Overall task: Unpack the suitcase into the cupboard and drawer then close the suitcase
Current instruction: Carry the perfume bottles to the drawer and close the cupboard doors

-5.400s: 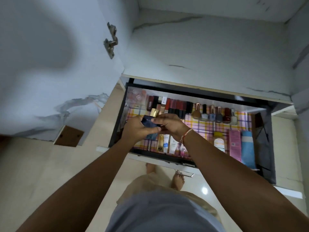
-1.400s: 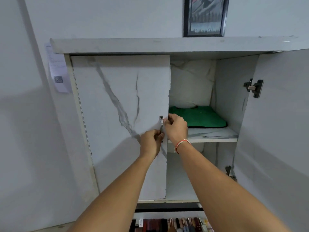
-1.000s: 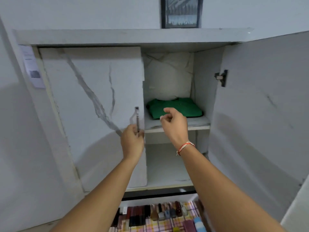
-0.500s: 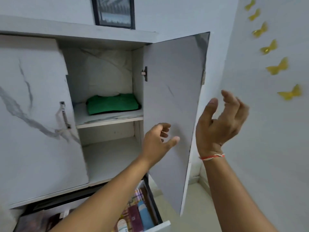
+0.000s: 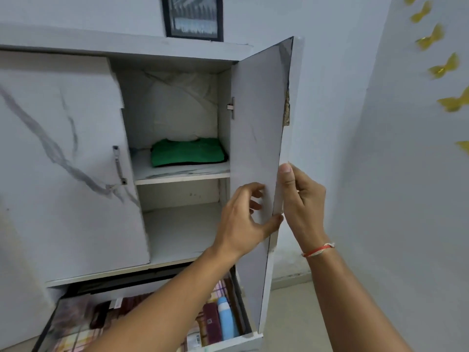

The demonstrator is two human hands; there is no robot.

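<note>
The white marble-patterned cupboard (image 5: 177, 110) has its left door (image 5: 63, 161) closed and its right door (image 5: 256, 135) standing wide open. A folded green garment (image 5: 187, 154) lies on the upper shelf; the lower shelf (image 5: 182, 229) is bare. My left hand (image 5: 243, 219) rests against the inner face of the right door, thumb on its free edge. My right hand (image 5: 302, 199) holds that same edge from the outer side. Below, the drawer (image 5: 228, 344) is pulled out, with cosmetics on a checked liner. The suitcase is out of view.
A framed picture (image 5: 194, 17) stands on top of the cupboard. Yellow paper butterflies (image 5: 442, 66) dot the wall at the right. A blue bottle (image 5: 227, 318) and a dark red box (image 5: 210, 323) lie in the drawer's right end. Floor shows at the lower right.
Earlier both hands shut the left door. Since half a second ago they have come onto the right door's free edge and closed on it. The view has shifted slightly left.
</note>
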